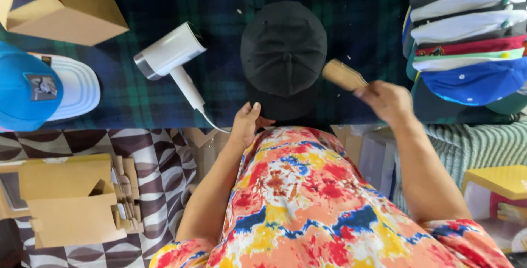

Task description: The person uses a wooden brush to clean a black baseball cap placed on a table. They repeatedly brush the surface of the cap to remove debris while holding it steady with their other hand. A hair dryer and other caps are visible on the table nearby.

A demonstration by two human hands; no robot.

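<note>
A black cap [284, 48] lies crown up on the dark plaid table cover [219, 4], its brim toward me. My left hand [246, 124] grips the brim's left edge at the table's near side. My right hand [386, 100] holds a wooden brush [343, 74] just right of the cap, close to its side. Motion blur softens that hand.
A white handheld steamer [170, 56] with a cord lies left of the cap. Cardboard boxes [66, 4] sit far left, a blue and white cap [38, 89] below them. Stacked caps [466, 37] fill the right. Flat cartons [71, 199] rest on the patterned floor.
</note>
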